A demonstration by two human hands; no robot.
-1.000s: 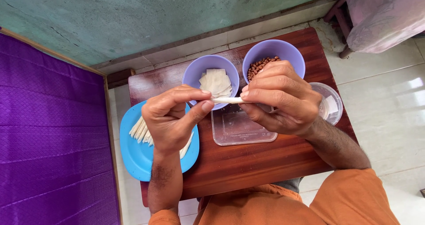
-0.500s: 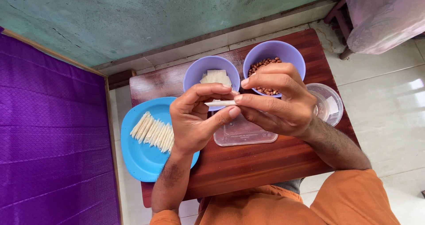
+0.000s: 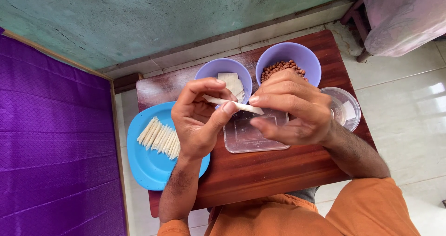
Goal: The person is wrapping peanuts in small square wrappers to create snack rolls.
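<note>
A purple cloth (image 3: 51,138) covers the far left. Next comes one blue plate (image 3: 148,166) at the left end of a wooden table (image 3: 260,171), bearing a single row of white rolls (image 3: 159,136), roughly ten, too tightly packed to count surely. The left hand (image 3: 200,122) hovers above the plate's right edge, thumb and fingers pinched on the left end of one thin white roll (image 3: 233,104). The roll is held in the air between both hands, over a clear square lid (image 3: 253,136) lying flat on the table. The right hand (image 3: 290,108) pinches the roll's right end with thumb and forefinger. Behind the hands stand two purple bowls: the left bowl (image 3: 211,73) holds a stack of white wrappers (image 3: 232,83), the right bowl (image 3: 290,55) holds peanuts (image 3: 278,69). Furthest right on the table sits one clear round tub (image 3: 346,108).
</note>
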